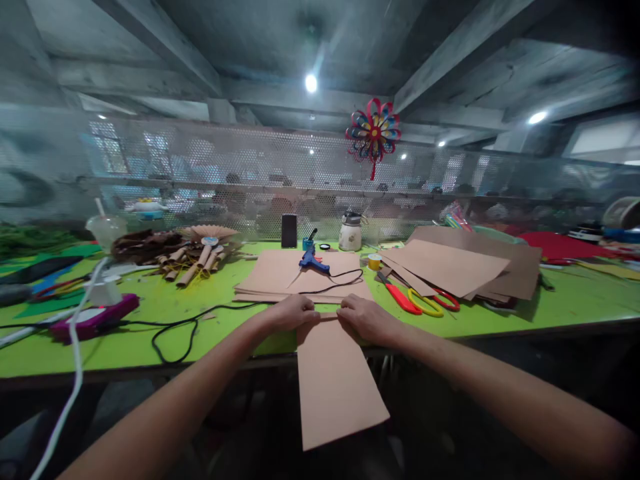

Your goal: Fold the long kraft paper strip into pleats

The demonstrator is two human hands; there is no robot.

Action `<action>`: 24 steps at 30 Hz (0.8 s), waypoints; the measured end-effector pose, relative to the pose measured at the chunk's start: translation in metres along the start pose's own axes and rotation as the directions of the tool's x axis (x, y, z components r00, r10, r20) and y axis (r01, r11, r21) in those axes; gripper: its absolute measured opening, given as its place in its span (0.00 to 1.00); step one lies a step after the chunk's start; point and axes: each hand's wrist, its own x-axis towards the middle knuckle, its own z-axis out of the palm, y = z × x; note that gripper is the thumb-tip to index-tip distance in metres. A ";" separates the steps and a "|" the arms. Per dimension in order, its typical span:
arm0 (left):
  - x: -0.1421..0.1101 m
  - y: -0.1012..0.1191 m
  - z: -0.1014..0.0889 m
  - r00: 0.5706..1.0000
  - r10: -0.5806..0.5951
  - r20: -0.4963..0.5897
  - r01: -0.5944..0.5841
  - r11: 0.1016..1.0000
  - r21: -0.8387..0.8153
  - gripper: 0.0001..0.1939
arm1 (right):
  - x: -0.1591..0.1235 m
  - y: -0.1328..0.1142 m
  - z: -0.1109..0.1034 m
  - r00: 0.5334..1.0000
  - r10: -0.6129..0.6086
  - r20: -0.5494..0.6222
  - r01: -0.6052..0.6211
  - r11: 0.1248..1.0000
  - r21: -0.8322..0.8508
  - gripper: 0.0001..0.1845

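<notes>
A brown paper strip [335, 380] hangs over the near edge of the green table [150, 320]. My left hand [293, 312] and my right hand [367, 319] pinch its top edge from both sides, fingers closed on the paper. Just beyond them lies a stack of brown paper sheets [280, 273] with a blue glue gun [313, 261] on top, its black cord running left across the table.
Red scissors [400, 297] and yellow scissors [427, 303] lie right of my hands, beside more brown sheets [450, 267]. Rolled paper tubes [185, 263], a magenta device [95, 319] and a white cable [75, 360] are left. A paper pinwheel [373, 132] hangs on the mesh fence.
</notes>
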 end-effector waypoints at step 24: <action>-0.006 -0.018 0.007 0.934 0.309 -0.178 -0.315 0.949 -0.004 0.19 | 0.032 -0.002 0.014 0.966 0.255 -0.054 -0.188 0.827 0.531 0.17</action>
